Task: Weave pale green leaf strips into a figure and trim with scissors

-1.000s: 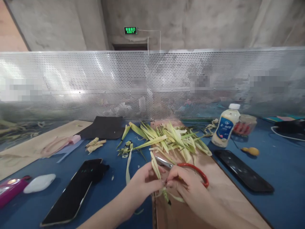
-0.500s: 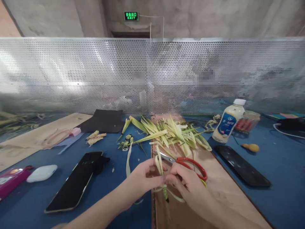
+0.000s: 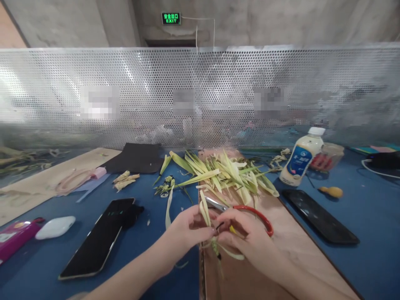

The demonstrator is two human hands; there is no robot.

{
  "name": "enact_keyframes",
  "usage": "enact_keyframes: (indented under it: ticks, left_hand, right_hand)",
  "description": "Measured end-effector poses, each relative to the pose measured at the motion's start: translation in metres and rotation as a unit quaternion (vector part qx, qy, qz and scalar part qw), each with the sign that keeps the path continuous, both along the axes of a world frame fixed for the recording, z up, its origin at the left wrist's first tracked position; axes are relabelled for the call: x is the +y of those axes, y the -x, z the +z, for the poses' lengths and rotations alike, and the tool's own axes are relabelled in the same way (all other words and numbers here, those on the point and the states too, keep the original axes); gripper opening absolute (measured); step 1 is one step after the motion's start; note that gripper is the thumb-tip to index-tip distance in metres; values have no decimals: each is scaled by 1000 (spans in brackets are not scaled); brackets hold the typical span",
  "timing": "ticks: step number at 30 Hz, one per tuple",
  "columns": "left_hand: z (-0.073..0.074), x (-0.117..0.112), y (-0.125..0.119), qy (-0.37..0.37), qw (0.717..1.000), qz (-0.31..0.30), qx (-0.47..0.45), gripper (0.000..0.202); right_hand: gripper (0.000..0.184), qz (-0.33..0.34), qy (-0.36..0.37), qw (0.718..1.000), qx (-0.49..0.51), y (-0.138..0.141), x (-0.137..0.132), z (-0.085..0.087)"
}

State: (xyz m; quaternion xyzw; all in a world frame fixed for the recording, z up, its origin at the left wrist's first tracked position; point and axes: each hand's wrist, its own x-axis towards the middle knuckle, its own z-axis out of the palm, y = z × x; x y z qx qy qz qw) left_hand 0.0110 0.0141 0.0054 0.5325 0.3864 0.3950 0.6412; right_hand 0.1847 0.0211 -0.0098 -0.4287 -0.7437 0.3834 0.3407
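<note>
My left hand [image 3: 189, 231] pinches a bundle of pale corn husk strips [image 3: 204, 212] between thumb and fingers, their upper ends sticking up. Below the fingertips hangs a knotted green braided part [image 3: 215, 246] with a dark tip. Close against it, my right hand [image 3: 246, 233] is closed, thumb and forefinger at a thin dark strand [image 3: 220, 226]. A loose husk strip [image 3: 233, 253] trails beneath the right fingers. Behind the hands lie scissors with red handles [image 3: 258, 214], partly covered by the right hand. A bit of something yellow [image 3: 232, 229] shows between the fingers.
A heap of corn husks [image 3: 231, 175] lies on the brown board [image 3: 300, 237]. To the right are a bottle [image 3: 301, 158], a black phone [image 3: 320, 216] and a small yellow gourd-shaped thing [image 3: 333, 191]. At left lie another phone [image 3: 100, 237] and a white case [image 3: 55, 227]. A perforated metal screen [image 3: 140, 83] stands behind.
My right hand has shifted slightly up, and a thin dark strand now shows at its fingertips. The left hand still grips the husk strips, which lean a little more leftward.
</note>
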Motion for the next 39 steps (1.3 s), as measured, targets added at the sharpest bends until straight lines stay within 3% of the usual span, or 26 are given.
enact_keyframes:
  ticks: [2, 4, 9, 11, 13, 15, 17, 19, 23, 27, 34, 38, 39]
  left_hand:
    - [-4, 0, 0, 12, 1000, 5, 3, 20]
    - [-9, 1, 1, 27, 1000, 8, 2, 30]
    - [-15, 3, 1, 19, 999, 19, -38, 91]
    - [-13, 3, 1, -9, 999, 9, -48, 99]
    - [-10, 2, 0, -37, 999, -8, -6, 84]
    - [-8, -1, 0, -76, 993, -17, 87, 53]
    - [-7, -3, 0, -125, 975, -8, 183, 25]
    - [-7, -5, 0, -169, 954, 12, 246, 15]
    - [-7, -7, 0, -202, 934, 30, 293, 15]
    - [-3, -7, -1, -207, 930, 6, 303, 17]
    - [-1, -6, -3, -175, 945, -13, 275, 16]
    - [-3, -2, -1, -118, 967, -5, 228, 17]
    - [-4, -1, 0, -104, 971, -3, 214, 16]
  right_hand:
    - [4, 3, -17, 1000, -3, 0, 0, 1]
    - [7, -1, -36, 999, -13, 0, 1, 1]
    - [14, -11, -37, 998, -47, -1, 3, -1]
    - [17, -14, -43, 998, -52, -1, 4, -2]
    - [16, -18, -49, 997, -54, -1, 5, -3]
    - [17, -13, -47, 997, -59, -1, 6, -4]
    - [22, -8, -47, 997, -68, 0, 6, -5]
    - [26, -7, -60, 995, -84, 1, 6, -6]
    - [29, -1, -93, 989, -118, 1, 7, -8]
    - [33, 10, -116, 984, -136, 2, 7, -8]
    - [33, 11, -111, 979, -171, 5, 5, -2]
    - [9, 34, -62, 994, -83, -2, 9, 0]
    - [12, 45, -46, 996, -62, -4, 10, 1]
